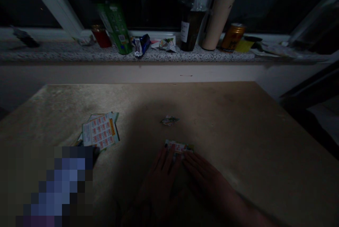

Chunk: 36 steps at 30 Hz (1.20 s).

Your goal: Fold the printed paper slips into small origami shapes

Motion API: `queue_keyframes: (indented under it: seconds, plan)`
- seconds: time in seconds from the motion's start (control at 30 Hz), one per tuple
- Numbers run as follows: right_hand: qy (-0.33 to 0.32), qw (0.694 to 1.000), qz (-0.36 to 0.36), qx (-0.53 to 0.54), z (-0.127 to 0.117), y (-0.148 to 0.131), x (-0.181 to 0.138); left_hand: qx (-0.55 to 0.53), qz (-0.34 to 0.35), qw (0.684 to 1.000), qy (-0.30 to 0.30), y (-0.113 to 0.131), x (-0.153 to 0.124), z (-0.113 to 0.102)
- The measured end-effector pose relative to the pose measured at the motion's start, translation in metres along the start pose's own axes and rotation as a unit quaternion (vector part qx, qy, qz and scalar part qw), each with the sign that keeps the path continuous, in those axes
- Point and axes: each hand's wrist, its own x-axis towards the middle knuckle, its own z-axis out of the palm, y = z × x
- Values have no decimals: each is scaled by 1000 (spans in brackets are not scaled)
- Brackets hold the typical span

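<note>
Pressing printed paper (179,146) flat, left hand (160,179), right hand (208,179), grips wide, print unreadable

small printed paper sheet (179,147): matt | broad tan table (225,114): matt, perhaps fibreboard | speckled stone sill (79,53): granular | gold metal can (232,37): glossy

Printed sheets (100,131) on table (238,121); dark bottle (189,30), gold can (233,36) on granite sill (79,54)

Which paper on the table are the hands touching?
The small flat piece, under left hand and right hand; the folded scrap and gridded sheets lie untouched.
</note>
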Motion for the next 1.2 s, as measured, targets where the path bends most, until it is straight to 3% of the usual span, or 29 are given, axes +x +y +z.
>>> queue_keyframes:
  seconds: [0.33, 0.5, 0.77, 1.07, 1.2]
  plan:
    - [8, 1000, -1, -4, -5, -3, 3, -13, 11, 1000, -5, -1, -2, 3]
    - [-3, 999, 2, -39, -9, -3, 2, -3, 35, 999, -23, -8, -2, -2]
    - [-22, 994, 5, -104, -15, 2, 5, 15, 18, 1000, -11, -3, -2, -4]
    - [-22, 999, 27, -35, -16, 7, 9, -33, 88, 996, -11, -17, -5, 12]
    - [-5, 1000, 12, -11, -15, 12, 9, -38, 55, 997, -31, -13, -6, 6]
